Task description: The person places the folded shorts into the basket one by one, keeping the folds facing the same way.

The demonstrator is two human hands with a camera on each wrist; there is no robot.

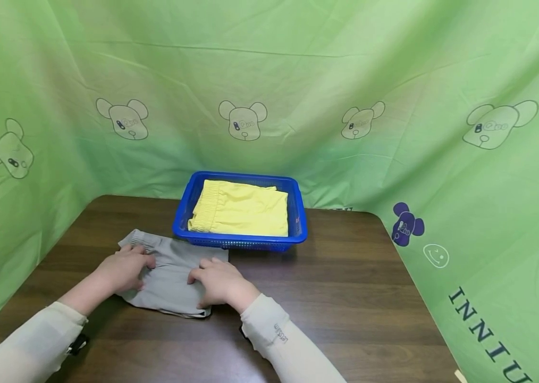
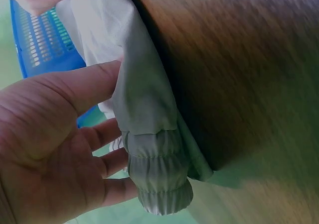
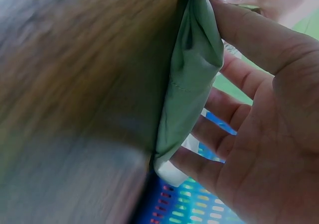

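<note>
Folded grey shorts (image 1: 171, 276) with a gathered elastic waistband (image 2: 159, 169) lie on the wooden table, just in front of the blue basket. Over their waistband side, my left hand (image 1: 128, 268) grips the cloth with thumb and curved fingers; the thumb's tip (image 2: 112, 74) meets a raised fold. At the opposite end, my right hand (image 1: 217, 282) holds the shorts, its fingertips partly hidden behind the cloth in the right wrist view. Shallow wrinkles run across the fabric between the hands. The near edge lies slightly lifted beside the right hand.
The blue basket (image 1: 298, 213) stands at the table's back, with folded yellow shorts (image 1: 245, 207) inside. A brown wood-grain table (image 1: 346, 298) extends to the right. Green cloth (image 1: 298, 69) printed with bear heads hangs behind and along both sides.
</note>
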